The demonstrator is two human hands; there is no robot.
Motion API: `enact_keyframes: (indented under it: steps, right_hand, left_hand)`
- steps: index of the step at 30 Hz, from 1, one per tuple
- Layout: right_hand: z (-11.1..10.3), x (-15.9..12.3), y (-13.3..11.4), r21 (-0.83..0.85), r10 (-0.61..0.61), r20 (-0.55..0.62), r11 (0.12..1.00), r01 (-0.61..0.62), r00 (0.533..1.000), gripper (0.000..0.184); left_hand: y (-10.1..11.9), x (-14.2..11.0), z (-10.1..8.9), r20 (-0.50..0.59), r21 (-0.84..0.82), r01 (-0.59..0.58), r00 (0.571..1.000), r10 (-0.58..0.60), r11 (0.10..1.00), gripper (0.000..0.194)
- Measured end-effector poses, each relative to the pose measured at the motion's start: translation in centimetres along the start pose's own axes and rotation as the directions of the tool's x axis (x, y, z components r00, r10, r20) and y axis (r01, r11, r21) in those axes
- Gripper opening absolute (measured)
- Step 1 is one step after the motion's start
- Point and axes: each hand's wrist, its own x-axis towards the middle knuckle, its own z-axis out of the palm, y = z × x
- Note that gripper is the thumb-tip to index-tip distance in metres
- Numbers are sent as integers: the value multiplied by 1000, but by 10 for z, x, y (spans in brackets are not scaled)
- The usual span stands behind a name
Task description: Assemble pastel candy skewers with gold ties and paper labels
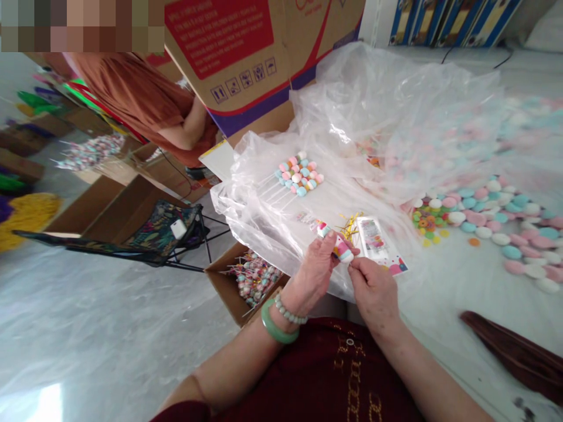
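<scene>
My left hand (315, 265) is closed around a wrapped marshmallow skewer (343, 252) in pink, white, yellow and blue, just over the table's near edge. A printed wrapper end (323, 227) sticks out beyond the fingers. At the skewer's white lower end, my right hand (373, 287) pinches with thumb and forefinger; what exactly lies between those fingertips is partly hidden. Gold twist ties (350, 224) lie just behind my hands. Beside them is a stack of printed clear bags (373, 237) on white card. Farther back, several marshmallow skewers (300, 174) rest in a row on plastic sheeting.
Loose marshmallows (497, 220) and gummy rings (428, 221) spread across the right side of the table. A big carton (264, 53) stands behind crumpled plastic (347, 111). Below left are a box of wrapped candies (257, 278) and a folding chair (165, 234). Another person (132, 99) works at far left.
</scene>
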Motion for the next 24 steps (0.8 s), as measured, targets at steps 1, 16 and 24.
enact_keyframes:
  steps: [1, 16, 24]
  right_hand:
    - [1, -1, 0, -41, -60, -16, 997, 59, 998, 22]
    - [-8, -6, -3, -594, -428, 6, 726, 347, 904, 27]
    - [0, -2, -3, 93, -48, 20, 995, 46, 999, 20]
  left_hand:
    - [-1, -1, 1, 4, -20, 19, 1000, -19, 1000, 40]
    - [7, 0, 4, -25, -113, 54, 998, -57, 992, 24]
    - [2, 2, 0, 53, -278, 193, 981, -185, 941, 27]
